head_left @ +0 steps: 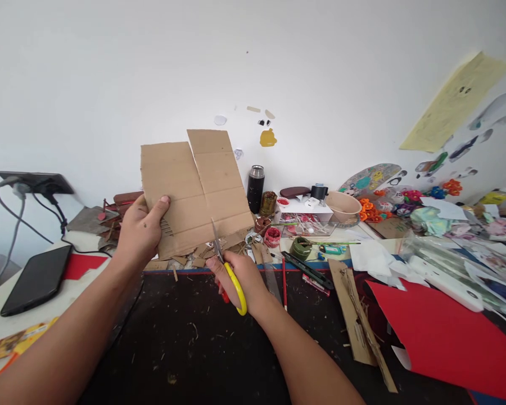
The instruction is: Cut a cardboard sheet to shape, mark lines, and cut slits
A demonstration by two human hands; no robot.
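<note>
A flat piece of brown cardboard [177, 180] is held up above the desk, gripped at its left edge by my left hand [145, 225] with the thumb on the front face. A long slit runs down from its top edge, and the part right of the slit stands a little higher. My right hand [240, 281] is closed round scissors [236, 287] with yellow and red handles. Their blades point up at the lower part of the cardboard, below the slit. How far the blades are apart is hard to make out.
Cardboard scraps [198, 256] lie behind the dark mat [181, 337]. A black flask [256, 188], paint jars [272, 237] and a bowl [343, 206] stand along the wall. Cardboard strips [354, 320] and red paper [442, 332] lie at right, a black tablet [36, 280] at left.
</note>
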